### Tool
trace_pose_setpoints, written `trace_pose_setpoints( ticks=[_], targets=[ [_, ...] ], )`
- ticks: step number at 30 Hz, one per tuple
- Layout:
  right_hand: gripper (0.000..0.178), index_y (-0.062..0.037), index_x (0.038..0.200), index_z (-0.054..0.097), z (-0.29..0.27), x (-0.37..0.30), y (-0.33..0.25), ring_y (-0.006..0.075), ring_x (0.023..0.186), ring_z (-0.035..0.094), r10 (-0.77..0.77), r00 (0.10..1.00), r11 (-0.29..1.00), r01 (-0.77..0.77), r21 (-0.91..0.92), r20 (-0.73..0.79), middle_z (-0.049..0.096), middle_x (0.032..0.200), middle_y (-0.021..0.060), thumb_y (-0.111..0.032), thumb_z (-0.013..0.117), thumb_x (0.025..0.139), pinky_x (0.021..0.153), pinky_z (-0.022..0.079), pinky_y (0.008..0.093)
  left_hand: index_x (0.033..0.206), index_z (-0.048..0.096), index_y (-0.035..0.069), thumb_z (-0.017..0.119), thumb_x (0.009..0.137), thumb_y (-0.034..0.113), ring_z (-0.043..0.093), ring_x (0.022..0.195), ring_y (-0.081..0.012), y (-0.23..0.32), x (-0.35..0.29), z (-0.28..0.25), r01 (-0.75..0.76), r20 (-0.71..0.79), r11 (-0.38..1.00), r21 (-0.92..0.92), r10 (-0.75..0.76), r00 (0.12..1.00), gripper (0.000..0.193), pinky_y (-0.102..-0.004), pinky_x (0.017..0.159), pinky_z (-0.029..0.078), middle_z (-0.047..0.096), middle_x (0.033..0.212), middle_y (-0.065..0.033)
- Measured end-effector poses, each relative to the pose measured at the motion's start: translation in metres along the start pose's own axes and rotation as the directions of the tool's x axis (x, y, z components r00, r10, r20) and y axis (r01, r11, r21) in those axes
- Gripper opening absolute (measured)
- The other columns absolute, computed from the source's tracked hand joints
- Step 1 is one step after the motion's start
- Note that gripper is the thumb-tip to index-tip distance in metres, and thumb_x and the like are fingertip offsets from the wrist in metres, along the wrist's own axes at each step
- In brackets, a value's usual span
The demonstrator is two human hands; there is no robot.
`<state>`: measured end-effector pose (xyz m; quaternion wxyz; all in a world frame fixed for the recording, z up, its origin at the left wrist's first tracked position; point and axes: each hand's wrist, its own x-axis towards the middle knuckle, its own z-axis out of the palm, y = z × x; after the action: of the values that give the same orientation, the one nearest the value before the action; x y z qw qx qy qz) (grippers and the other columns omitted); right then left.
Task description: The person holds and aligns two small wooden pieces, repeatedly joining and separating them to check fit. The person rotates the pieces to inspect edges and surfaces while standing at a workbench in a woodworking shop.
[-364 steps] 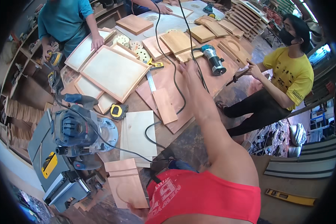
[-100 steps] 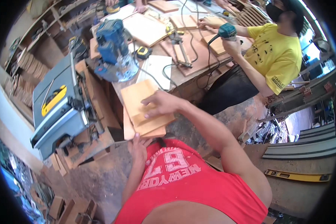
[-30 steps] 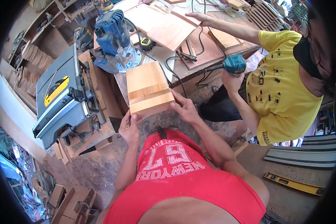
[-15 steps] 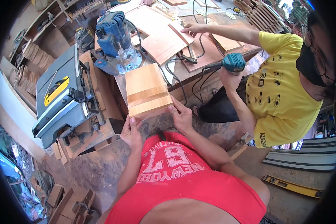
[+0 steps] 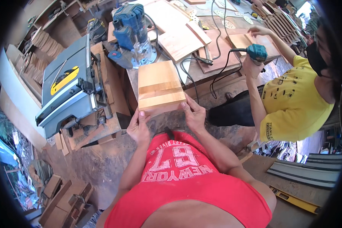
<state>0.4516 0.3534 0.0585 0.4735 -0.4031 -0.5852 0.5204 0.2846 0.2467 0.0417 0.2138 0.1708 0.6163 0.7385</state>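
Clock centred on the grooved wooden board (image 5: pixel 161 84), 12 pointing away from me. Board is up in both my hands, in front of my body, groove running crosswise, far end toward the workbench (image 5: pixel 132 77). Whether that end touches the bench: cannot tell. A pinker band shows under the near edge; second board or end face, not clear.

My left hand (image 5: pixel 138 127) at 7, gripping the near-left corner, thumb up on the near edge. My right hand (image 5: pixel 195 116) at 4, same sort of pinch on the near-right corner. Undersides of both grips hidden.

Change: the co-worker's reaching hand (image 5: pixel 260 30) is off the flat board (image 5: pixel 180 42) at 1 and now out at 2, by a grooved block (image 5: pixel 239 40). Contact there: cannot tell. Their other hand (image 5: pixel 254 67) holds a teal power tool (image 5: pixel 257 52), also about 2. My own two-handed grip looks the same as half a second ago.

Meaning, as I judge it: I alone am steadying my piece, and no tool is on it; the flat board is left without a hand.

Around: blue router (image 5: pixel 130 30) upright at 11; table saw (image 5: pixel 66 85) at 9, yellow plate on top; yellow spirit level (image 5: pixel 292 198) low, past 4.
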Motion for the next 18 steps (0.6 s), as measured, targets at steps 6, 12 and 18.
trace_pose_setpoints(
  ticks=[6,12,18],
  targets=[
    [0.039,0.0005,0.134,0.066,-0.012,-0.003,0.003,0.0191,0.123,0.063,0.075,0.996,0.997,-0.075,-0.001,0.040,0.069,0.133,0.0162,-0.018,0.068,0.099,0.106,0.048,0.0337,0.127,0.064,-0.008,0.068,0.102,0.020,0.071,0.096,-0.0211,0.001,0.000,-0.012,0.081,0.076,0.994,0.074,-0.086,0.993,0.038,-0.0356,0.081,0.065,0.069,0.115,-0.0148],
    [0.048,0.0031,0.128,0.058,-0.002,-0.026,0.049,0.0181,0.106,0.066,0.314,0.949,0.944,-0.316,0.091,0.038,0.068,0.118,0.0137,-0.022,0.078,0.093,0.094,0.054,0.0329,0.132,0.048,-0.003,0.066,0.102,0.023,0.072,0.091,-0.0258,-0.037,-0.003,-0.033,0.463,0.117,0.886,-0.021,-0.457,0.882,0.044,-0.0368,0.076,0.063,0.067,0.111,-0.0163],
    [0.070,0.0002,0.135,0.053,-0.009,0.004,-0.002,0.0388,0.122,0.056,-0.137,0.948,0.731,0.291,-0.617,0.286,0.058,0.131,0.0231,-0.026,0.084,0.078,0.113,0.038,0.0480,0.135,0.052,0.002,0.066,0.102,0.026,0.069,0.101,-0.0234,-0.049,0.015,-0.032,0.633,0.305,0.774,0.019,-0.608,0.733,0.043,-0.0358,0.078,0.057,0.067,0.115,-0.0110]
  ],
)
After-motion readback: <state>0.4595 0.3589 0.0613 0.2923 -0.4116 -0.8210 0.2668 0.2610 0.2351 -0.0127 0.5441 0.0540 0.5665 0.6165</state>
